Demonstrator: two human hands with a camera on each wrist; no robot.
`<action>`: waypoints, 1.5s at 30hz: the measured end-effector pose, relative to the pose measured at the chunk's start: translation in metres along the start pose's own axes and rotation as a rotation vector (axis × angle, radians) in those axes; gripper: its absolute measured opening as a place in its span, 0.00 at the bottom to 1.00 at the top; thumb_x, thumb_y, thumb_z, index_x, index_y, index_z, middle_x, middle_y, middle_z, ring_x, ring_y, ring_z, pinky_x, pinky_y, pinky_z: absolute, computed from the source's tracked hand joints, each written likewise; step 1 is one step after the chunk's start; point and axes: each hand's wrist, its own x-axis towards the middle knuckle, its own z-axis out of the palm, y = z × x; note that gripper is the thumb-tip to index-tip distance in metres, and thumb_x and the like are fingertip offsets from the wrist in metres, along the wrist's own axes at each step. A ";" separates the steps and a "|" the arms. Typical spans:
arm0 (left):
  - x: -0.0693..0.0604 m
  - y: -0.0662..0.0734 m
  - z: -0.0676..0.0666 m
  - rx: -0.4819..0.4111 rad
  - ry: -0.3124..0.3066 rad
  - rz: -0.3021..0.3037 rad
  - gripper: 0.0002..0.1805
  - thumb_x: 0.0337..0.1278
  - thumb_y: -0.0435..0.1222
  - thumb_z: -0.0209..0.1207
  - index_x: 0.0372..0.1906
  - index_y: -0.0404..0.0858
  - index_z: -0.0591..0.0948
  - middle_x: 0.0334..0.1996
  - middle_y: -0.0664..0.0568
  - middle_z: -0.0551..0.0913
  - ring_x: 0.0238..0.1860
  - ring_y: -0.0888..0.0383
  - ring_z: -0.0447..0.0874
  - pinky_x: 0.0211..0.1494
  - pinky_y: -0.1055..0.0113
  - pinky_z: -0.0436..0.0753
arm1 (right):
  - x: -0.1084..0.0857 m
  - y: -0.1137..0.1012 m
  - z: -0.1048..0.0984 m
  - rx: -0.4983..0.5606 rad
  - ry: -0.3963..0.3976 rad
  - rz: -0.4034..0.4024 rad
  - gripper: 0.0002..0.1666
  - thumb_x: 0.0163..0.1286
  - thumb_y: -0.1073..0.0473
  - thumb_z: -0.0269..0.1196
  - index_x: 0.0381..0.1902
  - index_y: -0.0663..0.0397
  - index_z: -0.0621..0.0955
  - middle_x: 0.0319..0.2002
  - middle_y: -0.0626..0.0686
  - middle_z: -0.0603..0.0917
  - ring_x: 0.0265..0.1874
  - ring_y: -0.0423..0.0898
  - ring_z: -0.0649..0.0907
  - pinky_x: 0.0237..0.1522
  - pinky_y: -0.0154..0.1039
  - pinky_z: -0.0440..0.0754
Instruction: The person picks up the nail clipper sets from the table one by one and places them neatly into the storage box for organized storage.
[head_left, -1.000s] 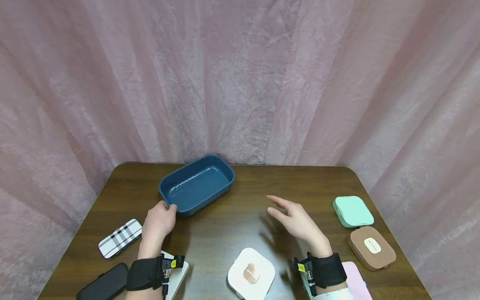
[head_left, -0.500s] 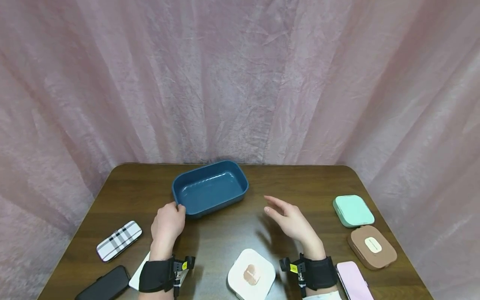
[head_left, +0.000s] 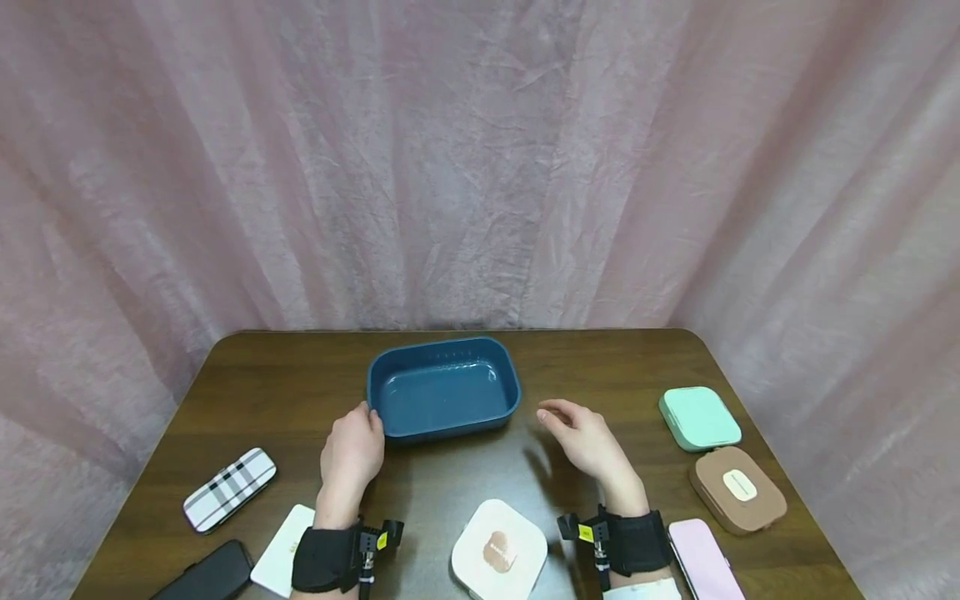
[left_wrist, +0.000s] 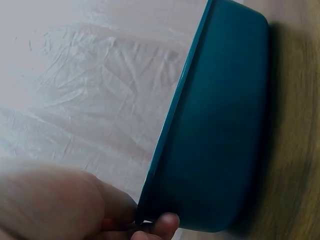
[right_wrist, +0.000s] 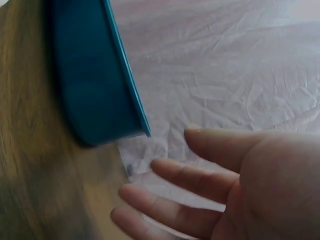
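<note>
A pale pink curtain (head_left: 480,167) hangs in loose vertical folds behind the table (head_left: 585,367), filling the background, its cloth creased and faintly shiny. The table has a dark brown wood-grain top with rounded far corners, and light leaves a greyish sheen near its middle.

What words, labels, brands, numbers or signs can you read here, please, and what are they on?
Nothing is legible.
White case: lettering on its tan mark, too small.
Brown case: any print on its pale label, too small.
Wrist cameras: any print on their yellow tags, too small.
</note>
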 end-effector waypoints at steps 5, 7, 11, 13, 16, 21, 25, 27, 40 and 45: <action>-0.003 0.008 0.006 0.028 0.026 0.055 0.16 0.83 0.35 0.51 0.53 0.24 0.81 0.30 0.38 0.81 0.28 0.46 0.80 0.27 0.53 0.79 | -0.004 0.000 -0.008 -0.044 -0.008 0.043 0.23 0.84 0.46 0.60 0.60 0.57 0.86 0.53 0.55 0.89 0.53 0.54 0.86 0.56 0.60 0.83; -0.004 0.012 0.009 0.035 0.035 0.075 0.16 0.82 0.34 0.52 0.57 0.24 0.81 0.37 0.34 0.85 0.30 0.44 0.83 0.31 0.49 0.84 | -0.006 0.000 -0.012 -0.049 -0.020 0.055 0.24 0.84 0.44 0.59 0.59 0.57 0.86 0.51 0.55 0.89 0.50 0.53 0.86 0.54 0.59 0.84; -0.007 0.019 0.014 0.053 0.040 0.103 0.18 0.81 0.33 0.53 0.63 0.24 0.80 0.48 0.29 0.87 0.38 0.39 0.89 0.37 0.42 0.88 | -0.008 0.003 -0.015 -0.061 -0.038 0.096 0.23 0.84 0.44 0.58 0.57 0.57 0.86 0.46 0.54 0.88 0.44 0.49 0.84 0.48 0.54 0.84; -0.008 0.023 0.016 0.059 0.038 0.114 0.19 0.81 0.33 0.53 0.64 0.24 0.80 0.50 0.29 0.87 0.40 0.37 0.89 0.37 0.42 0.88 | -0.008 0.005 -0.016 -0.063 -0.045 0.112 0.23 0.84 0.44 0.58 0.56 0.56 0.87 0.43 0.53 0.88 0.42 0.48 0.83 0.45 0.51 0.83; -0.010 0.026 0.019 0.063 0.039 0.136 0.19 0.81 0.33 0.53 0.65 0.25 0.80 0.52 0.29 0.87 0.44 0.35 0.90 0.39 0.41 0.88 | -0.009 0.006 -0.018 -0.057 -0.055 0.128 0.23 0.84 0.44 0.58 0.52 0.56 0.87 0.40 0.53 0.88 0.40 0.48 0.83 0.42 0.49 0.82; -0.013 0.031 0.023 0.040 0.030 0.160 0.19 0.81 0.33 0.55 0.66 0.25 0.80 0.55 0.30 0.86 0.47 0.36 0.90 0.41 0.41 0.88 | -0.010 0.007 -0.021 -0.053 -0.051 0.143 0.21 0.83 0.44 0.59 0.48 0.56 0.87 0.38 0.54 0.86 0.37 0.48 0.81 0.40 0.45 0.78; -0.012 0.032 0.026 0.020 0.028 0.170 0.20 0.81 0.33 0.55 0.66 0.25 0.80 0.55 0.30 0.86 0.46 0.38 0.90 0.40 0.43 0.88 | -0.009 0.009 -0.024 -0.059 -0.048 0.139 0.20 0.82 0.45 0.60 0.46 0.56 0.87 0.37 0.55 0.85 0.36 0.48 0.79 0.38 0.44 0.75; -0.012 0.032 0.026 -0.002 0.023 0.172 0.20 0.80 0.33 0.56 0.66 0.24 0.80 0.52 0.31 0.87 0.40 0.42 0.89 0.34 0.48 0.86 | -0.010 0.011 -0.024 -0.062 -0.048 0.141 0.20 0.82 0.45 0.60 0.45 0.56 0.86 0.36 0.55 0.84 0.35 0.48 0.78 0.37 0.44 0.74; -0.013 0.030 0.026 -0.155 -0.062 0.132 0.24 0.79 0.34 0.54 0.71 0.24 0.77 0.19 0.50 0.75 0.18 0.55 0.72 0.22 0.63 0.66 | -0.012 0.013 -0.026 -0.050 -0.040 0.170 0.20 0.83 0.45 0.59 0.40 0.55 0.84 0.35 0.55 0.82 0.33 0.48 0.77 0.34 0.43 0.72; -0.013 0.030 0.026 -0.192 -0.077 0.115 0.25 0.78 0.34 0.55 0.71 0.25 0.76 0.19 0.49 0.76 0.19 0.54 0.74 0.22 0.64 0.67 | -0.012 0.012 -0.027 -0.085 -0.039 0.175 0.21 0.84 0.44 0.58 0.47 0.56 0.86 0.39 0.56 0.84 0.37 0.50 0.79 0.40 0.47 0.77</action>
